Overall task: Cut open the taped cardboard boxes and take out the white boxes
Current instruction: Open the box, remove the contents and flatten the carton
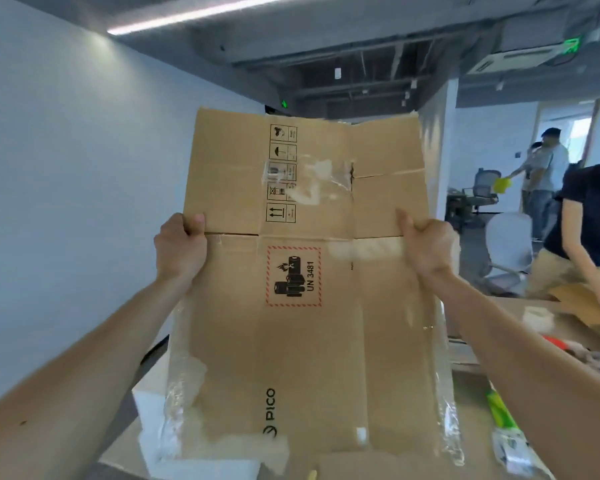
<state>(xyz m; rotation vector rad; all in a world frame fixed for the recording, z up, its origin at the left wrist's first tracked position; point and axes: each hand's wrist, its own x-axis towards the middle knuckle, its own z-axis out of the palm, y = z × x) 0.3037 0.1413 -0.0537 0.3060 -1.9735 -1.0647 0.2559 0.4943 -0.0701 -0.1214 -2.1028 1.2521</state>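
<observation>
Left hand (179,247) and right hand (426,245), raised on outstretched arms, each grip one side edge of a flattened cardboard box (326,327). The thumbs press on the near face and the fingers are curled round the edges, out of sight behind the board. The box fills the whole gap between the two hands and is held upright, facing the camera. It rises above the hands to a ragged top edge and hangs well below them, past the forearms. A fold line crosses the board level with both thumbs. Printed handling symbols (282,173) sit above hand level, nearer the left hand. A red-bordered battery label (293,276) marked UN 3481 lies just below hand level, and the word PICO (270,408) is far below it. Clear tape (182,386) clings to the lower side edges beneath each hand. Below the left forearm, a white box-like shape (149,410) shows partly behind the board's lower corner. Beyond the right hand, a person in a dark shirt (584,216) bends over more cardboard (579,303).
</observation>
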